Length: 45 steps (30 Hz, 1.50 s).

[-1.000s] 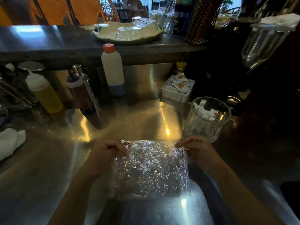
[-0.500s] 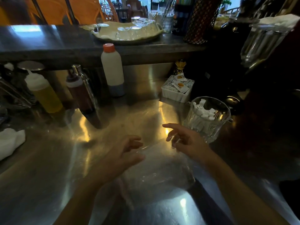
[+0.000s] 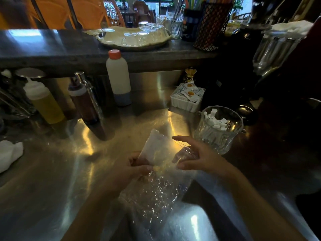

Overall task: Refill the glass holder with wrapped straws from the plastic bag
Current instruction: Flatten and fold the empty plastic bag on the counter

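Observation:
A clear plastic bag (image 3: 156, 185) lies crumpled on the steel counter in front of me, its far end lifted and folded up. My left hand (image 3: 133, 169) pinches the bag's left edge. My right hand (image 3: 196, 157) has its fingers spread and curled against the bag's right side, some fingers behind the film. I cannot make out straws inside the bag. The cut-glass holder (image 3: 218, 129) stands just beyond my right hand, packed with white wrapped straws (image 3: 215, 120) standing on end.
A white tray of sachets (image 3: 186, 99) sits behind the holder. A white bottle with an orange cap (image 3: 119, 79), a brown bottle (image 3: 83, 101) and a yellow squeeze bottle (image 3: 43, 101) line the back. A white cloth (image 3: 9, 153) lies at far left. A raised shelf (image 3: 52, 47) carries glasses.
The bag was held flat and stretched between both hands. Both hands then let go and re-gripped it; now its far end is folded up, and the left hand pinches it again.

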Each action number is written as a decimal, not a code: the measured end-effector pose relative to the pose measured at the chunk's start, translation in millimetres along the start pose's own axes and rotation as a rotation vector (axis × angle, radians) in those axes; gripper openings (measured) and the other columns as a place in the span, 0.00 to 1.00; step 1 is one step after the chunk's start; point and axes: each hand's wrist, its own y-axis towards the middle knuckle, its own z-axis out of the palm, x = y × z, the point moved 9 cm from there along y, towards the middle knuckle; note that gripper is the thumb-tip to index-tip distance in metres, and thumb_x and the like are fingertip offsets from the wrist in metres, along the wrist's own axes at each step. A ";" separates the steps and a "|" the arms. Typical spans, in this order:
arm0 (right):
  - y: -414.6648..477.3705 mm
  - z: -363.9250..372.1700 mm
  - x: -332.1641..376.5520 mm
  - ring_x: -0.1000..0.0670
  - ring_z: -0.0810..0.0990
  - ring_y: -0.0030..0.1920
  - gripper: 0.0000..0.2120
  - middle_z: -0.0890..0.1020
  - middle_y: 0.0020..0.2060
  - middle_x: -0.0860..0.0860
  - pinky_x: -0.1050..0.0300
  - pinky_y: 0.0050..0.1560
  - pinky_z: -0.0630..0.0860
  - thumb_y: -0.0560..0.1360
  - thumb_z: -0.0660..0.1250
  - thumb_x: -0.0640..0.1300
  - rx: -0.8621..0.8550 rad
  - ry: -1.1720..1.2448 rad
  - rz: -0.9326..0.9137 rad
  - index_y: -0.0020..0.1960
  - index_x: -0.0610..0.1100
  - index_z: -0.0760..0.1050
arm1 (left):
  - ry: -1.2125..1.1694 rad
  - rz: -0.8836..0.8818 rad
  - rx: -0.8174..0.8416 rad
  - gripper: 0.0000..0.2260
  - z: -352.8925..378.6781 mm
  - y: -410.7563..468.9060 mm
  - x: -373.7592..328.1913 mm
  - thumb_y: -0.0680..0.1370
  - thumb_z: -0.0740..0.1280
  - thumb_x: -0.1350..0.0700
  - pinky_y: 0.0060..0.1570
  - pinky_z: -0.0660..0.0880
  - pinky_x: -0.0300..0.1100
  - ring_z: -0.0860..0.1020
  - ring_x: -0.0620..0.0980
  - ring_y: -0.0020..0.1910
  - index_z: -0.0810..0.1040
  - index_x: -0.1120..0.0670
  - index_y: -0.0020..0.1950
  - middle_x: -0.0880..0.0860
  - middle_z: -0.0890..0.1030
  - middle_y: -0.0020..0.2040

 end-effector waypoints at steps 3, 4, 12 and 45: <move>-2.6 -3.3 -21.8 0.43 0.83 0.44 0.33 0.81 0.46 0.35 0.56 0.43 0.80 0.61 0.74 0.38 -0.117 0.273 0.012 0.62 0.54 0.69 | -0.224 -0.044 -0.138 0.06 -8.6 1.9 13.1 0.66 0.68 0.70 0.25 0.77 0.37 0.78 0.47 0.25 0.79 0.60 0.37 0.52 0.81 0.27; -2.4 -2.3 -30.0 0.44 0.82 0.44 0.32 0.80 0.46 0.36 0.55 0.43 0.80 0.61 0.74 0.37 -0.155 0.370 0.010 0.62 0.52 0.69 | -0.279 -0.062 -0.189 0.06 -9.6 3.3 18.7 0.68 0.66 0.71 0.24 0.77 0.38 0.79 0.47 0.25 0.78 0.62 0.37 0.52 0.81 0.27; -3.7 7.2 -77.5 0.49 0.83 0.41 0.29 0.86 0.39 0.47 0.61 0.38 0.78 0.60 0.75 0.39 -0.309 0.485 0.115 0.60 0.46 0.72 | -0.293 -0.126 -0.340 0.03 -2.5 -0.2 55.3 0.70 0.70 0.63 0.33 0.76 0.45 0.79 0.53 0.33 0.80 0.57 0.40 0.57 0.83 0.36; 74.6 -6.5 -89.8 0.48 0.75 0.49 0.09 0.74 0.54 0.46 0.52 0.51 0.73 0.75 0.62 0.42 -0.324 -0.547 0.231 0.55 0.43 0.72 | 0.833 0.016 -0.429 0.09 -24.9 30.9 60.4 0.72 0.68 0.60 0.56 0.68 0.46 0.73 0.59 0.56 0.80 0.59 0.50 0.61 0.76 0.57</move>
